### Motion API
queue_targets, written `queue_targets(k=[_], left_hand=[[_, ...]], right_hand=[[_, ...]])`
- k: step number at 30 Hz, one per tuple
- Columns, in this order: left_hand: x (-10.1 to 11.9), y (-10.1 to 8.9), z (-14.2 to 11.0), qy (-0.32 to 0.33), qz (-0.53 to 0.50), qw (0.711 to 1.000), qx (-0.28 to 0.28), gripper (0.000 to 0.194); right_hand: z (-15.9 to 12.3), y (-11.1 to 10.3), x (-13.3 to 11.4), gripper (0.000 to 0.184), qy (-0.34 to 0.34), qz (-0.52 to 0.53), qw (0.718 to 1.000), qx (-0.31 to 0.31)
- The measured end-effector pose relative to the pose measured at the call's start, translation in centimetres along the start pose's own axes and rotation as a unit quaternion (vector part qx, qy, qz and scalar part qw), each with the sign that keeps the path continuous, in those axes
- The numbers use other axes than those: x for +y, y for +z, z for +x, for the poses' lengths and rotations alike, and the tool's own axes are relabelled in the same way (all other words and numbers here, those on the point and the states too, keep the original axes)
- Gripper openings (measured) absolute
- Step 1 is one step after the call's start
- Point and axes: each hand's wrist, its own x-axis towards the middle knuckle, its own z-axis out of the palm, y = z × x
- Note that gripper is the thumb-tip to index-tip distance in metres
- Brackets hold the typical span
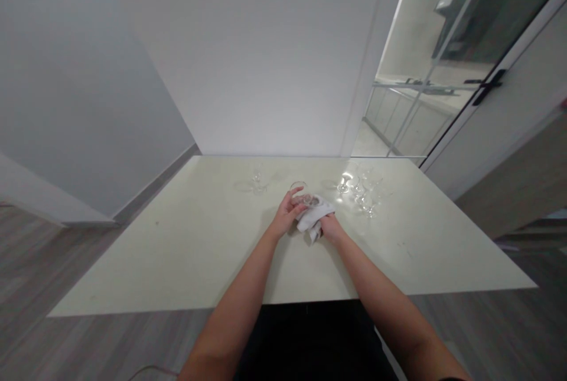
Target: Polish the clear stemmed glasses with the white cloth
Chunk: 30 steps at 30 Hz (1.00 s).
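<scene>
A clear stemmed glass [298, 185] is tilted above the middle of the table, its bowl toward the far left. My left hand [287, 214] is closed around the bowl, with the fingers behind it and the thumb in front. Against the foot end of the glass lies a white cloth [315, 215], bunched up and partly hanging down. My right hand [330, 226] grips this cloth from the right; most of its fingers are hidden under the folds.
One clear stemmed glass [257, 179] stands at the far left of my hands. Several more glasses [362, 195] are grouped to the right, close to one another. The pale table [177, 251] meets a white panel [266, 74] at its back edge. A glazed door with a black handle [489, 87] is at the right.
</scene>
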Motion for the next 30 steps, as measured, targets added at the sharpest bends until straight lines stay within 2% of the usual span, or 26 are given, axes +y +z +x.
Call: queue_targets(k=[3, 6, 9, 11, 12, 14, 16, 19, 21, 24, 26, 30], left_hand=[[-0.5, 0.4, 0.0, 0.023, 0.022, 0.999, -0.004, 0.073], [-0.9, 0.6, 0.2, 0.062, 0.043, 0.997, 0.020, 0.073], [-0.9, 0.3, 0.5, 0.126, 0.119, 0.977, 0.120, 0.070], [-0.6, -0.3, 0.4, 0.165, 0.204, 0.946, 0.192, 0.069], [-0.3, -0.7, 0.2, 0.178, 0.257, 0.927, 0.208, 0.069], [0.2, -1.2, -0.2, 0.186, 0.376, 0.890, 0.182, 0.069], [0.7, -1.3, -0.7, 0.187, 0.484, 0.849, 0.105, 0.069], [1.1, -0.9, -1.1, 0.190, 0.568, 0.801, -0.010, 0.068], [1.1, -0.6, -1.0, 0.191, 0.584, 0.787, -0.045, 0.065], [1.0, -0.4, -0.8, 0.194, 0.583, 0.787, -0.062, 0.061], [0.9, -0.5, -0.8, 0.197, 0.588, 0.782, -0.063, 0.062], [0.8, -0.7, -0.9, 0.206, 0.607, 0.766, -0.062, 0.063]], right_hand=[[0.0, 0.1, -0.2, 0.030, -0.016, -0.009, 1.000, -0.002], [-0.4, 0.4, -0.7, 0.033, -0.025, -0.024, 0.999, -0.021], [-0.7, 0.4, -1.5, 0.032, -0.014, -0.045, 0.998, -0.051], [-0.9, 0.3, -2.0, 0.032, 0.009, -0.029, 0.998, -0.057], [-1.0, 0.2, -2.2, 0.035, 0.019, -0.004, 0.998, -0.059], [-1.1, 0.3, -2.4, 0.042, 0.034, 0.066, 0.994, -0.077], [-1.1, 0.4, -2.4, 0.043, 0.043, 0.110, 0.989, -0.093], [-0.9, 0.2, -1.9, 0.038, 0.039, 0.079, 0.993, -0.075], [-0.6, -0.2, -1.5, 0.035, 0.023, 0.029, 0.998, -0.043], [-0.1, -1.0, -1.5, 0.028, 0.001, -0.049, 0.999, -0.016], [0.1, -1.2, -1.9, 0.025, -0.010, -0.086, 0.996, -0.027], [0.1, -0.9, -3.0, 0.022, -0.038, -0.117, 0.989, -0.087]])
